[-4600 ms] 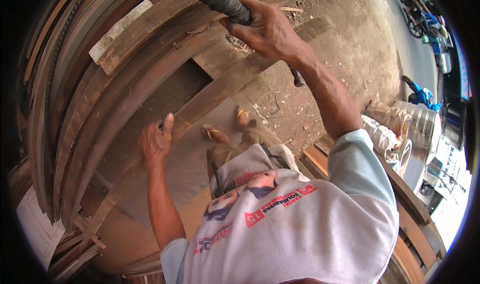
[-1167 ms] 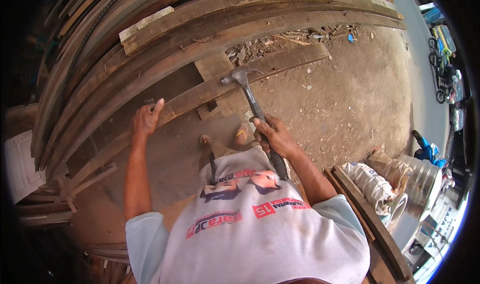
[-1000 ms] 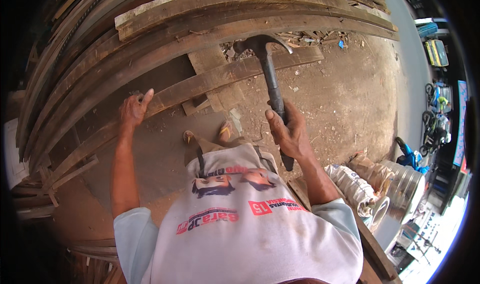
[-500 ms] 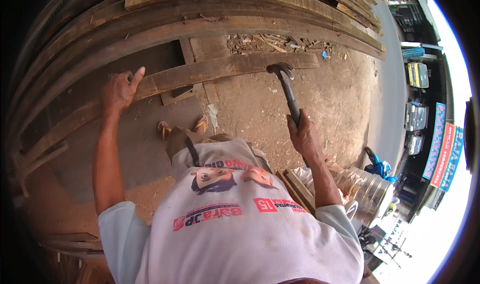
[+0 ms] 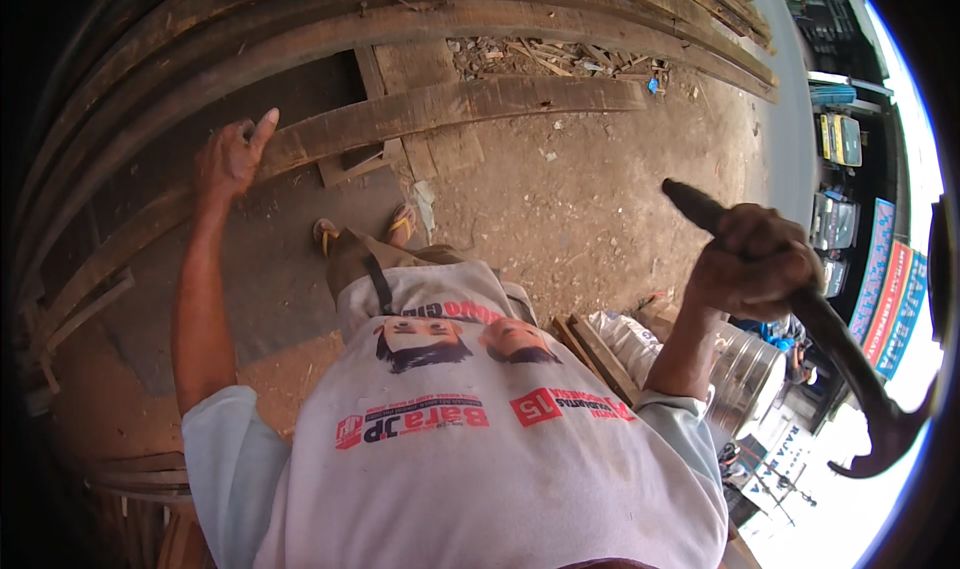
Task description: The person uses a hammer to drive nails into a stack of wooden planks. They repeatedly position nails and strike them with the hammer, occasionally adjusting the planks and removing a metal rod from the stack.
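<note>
My left hand is closed over a long brown wooden beam, its thumb stretched out toward the right and its other fingers curled at the far edge, partly hidden. My right hand is raised at the right, wrapped tightly round the handle of a claw hammer. The butt of the handle points up and left. The hammer's dark head, with its curved claw, hangs at the far right near the picture's rim, well apart from the beam.
Stacked timbers run across the far side. Wood scraps litter the ground behind the beam. Short boards and a ribbed metal drum stand near my right elbow. My sandalled feet are close to the beam. A road lies beyond.
My right hand has swung the hammer up and to the right, away from the beam, and its head now points down to the right. The left hand stays on the beam.
</note>
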A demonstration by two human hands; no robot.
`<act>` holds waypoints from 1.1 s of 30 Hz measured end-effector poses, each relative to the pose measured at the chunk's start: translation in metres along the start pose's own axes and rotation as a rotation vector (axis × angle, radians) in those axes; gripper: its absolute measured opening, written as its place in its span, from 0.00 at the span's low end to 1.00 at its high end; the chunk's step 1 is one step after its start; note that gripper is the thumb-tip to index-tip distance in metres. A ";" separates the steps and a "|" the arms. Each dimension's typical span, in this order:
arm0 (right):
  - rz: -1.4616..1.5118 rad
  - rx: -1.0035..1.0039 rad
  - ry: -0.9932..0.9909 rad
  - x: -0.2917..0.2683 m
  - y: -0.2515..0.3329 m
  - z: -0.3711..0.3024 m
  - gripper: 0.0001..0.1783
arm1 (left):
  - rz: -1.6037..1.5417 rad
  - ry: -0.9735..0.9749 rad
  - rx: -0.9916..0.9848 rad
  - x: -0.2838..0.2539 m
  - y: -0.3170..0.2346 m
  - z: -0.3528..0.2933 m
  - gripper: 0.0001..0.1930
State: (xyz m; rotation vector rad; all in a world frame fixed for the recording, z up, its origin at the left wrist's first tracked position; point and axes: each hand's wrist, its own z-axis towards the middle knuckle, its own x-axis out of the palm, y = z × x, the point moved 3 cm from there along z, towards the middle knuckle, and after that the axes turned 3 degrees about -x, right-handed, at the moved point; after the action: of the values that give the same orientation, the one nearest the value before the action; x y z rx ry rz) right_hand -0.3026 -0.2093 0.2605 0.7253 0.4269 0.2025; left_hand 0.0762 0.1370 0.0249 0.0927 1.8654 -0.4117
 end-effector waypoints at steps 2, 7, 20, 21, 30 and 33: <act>-0.478 0.542 0.578 0.032 -0.054 -0.080 0.15 | 0.009 0.040 0.009 -0.007 -0.008 0.002 0.49; -0.490 0.692 0.779 0.041 -0.059 -0.107 0.21 | -0.014 0.058 -0.027 -0.015 -0.011 0.008 0.49; -0.228 0.151 0.038 0.010 -0.047 -0.054 0.16 | -0.001 0.036 0.013 -0.005 -0.005 0.003 0.46; -0.435 0.383 0.237 0.021 -0.082 -0.103 0.14 | -0.002 0.037 0.022 -0.008 -0.009 0.004 0.46; -0.293 0.932 0.356 0.034 -0.130 -0.219 0.23 | -0.042 0.028 0.036 0.006 0.005 0.017 0.44; -0.113 0.985 0.207 0.037 -0.101 -0.184 0.22 | 0.027 0.038 0.013 -0.004 -0.003 0.011 0.40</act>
State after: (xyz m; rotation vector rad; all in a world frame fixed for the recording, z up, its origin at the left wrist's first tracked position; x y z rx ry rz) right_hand -0.3478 -0.1613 0.0576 1.6480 0.7756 -0.0600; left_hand 0.0870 0.1307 0.0262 0.1355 1.8971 -0.4063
